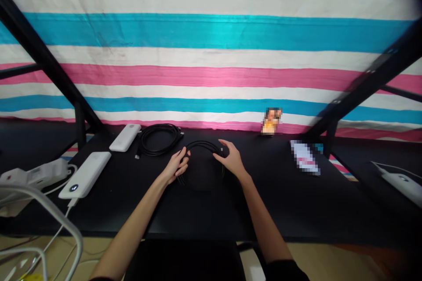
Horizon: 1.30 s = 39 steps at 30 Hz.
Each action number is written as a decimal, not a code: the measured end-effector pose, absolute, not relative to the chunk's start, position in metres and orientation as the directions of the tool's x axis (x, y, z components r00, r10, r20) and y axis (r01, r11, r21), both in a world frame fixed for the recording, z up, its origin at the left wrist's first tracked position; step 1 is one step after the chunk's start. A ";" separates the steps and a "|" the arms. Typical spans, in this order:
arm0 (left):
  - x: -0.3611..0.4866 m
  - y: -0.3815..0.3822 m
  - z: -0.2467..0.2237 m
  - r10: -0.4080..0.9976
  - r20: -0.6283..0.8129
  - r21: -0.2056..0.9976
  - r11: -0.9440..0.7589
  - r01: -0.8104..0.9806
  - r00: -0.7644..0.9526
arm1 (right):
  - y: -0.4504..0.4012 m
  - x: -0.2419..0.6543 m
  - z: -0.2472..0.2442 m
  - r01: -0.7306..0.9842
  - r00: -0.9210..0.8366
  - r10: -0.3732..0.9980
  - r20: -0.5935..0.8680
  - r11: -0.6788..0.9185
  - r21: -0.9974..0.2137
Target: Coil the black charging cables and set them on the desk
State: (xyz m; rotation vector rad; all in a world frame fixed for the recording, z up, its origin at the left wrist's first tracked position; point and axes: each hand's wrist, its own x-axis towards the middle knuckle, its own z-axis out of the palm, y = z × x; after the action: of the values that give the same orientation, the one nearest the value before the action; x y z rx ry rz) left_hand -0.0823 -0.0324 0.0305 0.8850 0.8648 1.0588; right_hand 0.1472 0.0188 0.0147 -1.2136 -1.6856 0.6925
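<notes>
A loosely coiled black cable (201, 143) arches above the dark desk between my two hands. My left hand (176, 164) is closed round the left side of the coil, with strands hanging down below the fingers. At the other side, my right hand (231, 158) has its thumb and fingers apart around the cable, near a small light-coloured connector (222, 149). The lower part of the coil blends into the dark desktop and is hard to make out. Behind my left hand lies a second black cable (160, 139), wound in a ring with metal-tipped plugs.
Two white power banks (86, 175) lie on the desk's left side, near a white power strip (36, 176). At the right are a blurred packet (305, 158) and a blurred card (271, 122). Black frame bars (49, 61) slope before a striped sheet (211, 30).
</notes>
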 end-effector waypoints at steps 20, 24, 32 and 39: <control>-0.065 -0.036 0.016 0.979 -0.085 0.920 0.147 -0.363 0.183 | 0.015 0.119 0.023 -0.374 0.039 0.998 -0.045 -0.028 -0.927; -0.062 -0.038 0.013 0.980 -0.095 0.903 0.159 -0.399 0.175 | 0.008 0.108 0.025 -0.465 -0.124 0.984 -0.126 -0.170 -0.869; -0.074 -0.037 0.017 0.972 -0.158 0.918 0.209 -0.338 0.171 | 0.010 0.123 0.024 -0.225 -0.149 0.962 -0.231 -0.260 -0.939; -0.076 -0.045 0.019 0.948 -0.181 0.932 0.251 -0.263 0.263 | 0.009 0.123 0.011 0.038 -0.090 0.994 -0.066 -0.063 -0.997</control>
State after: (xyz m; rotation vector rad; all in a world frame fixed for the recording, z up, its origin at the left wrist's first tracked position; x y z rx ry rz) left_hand -0.0763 -0.0455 0.0194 0.9387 0.9225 1.0063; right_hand 0.1227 0.0095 0.0111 -1.2387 -1.2720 1.3081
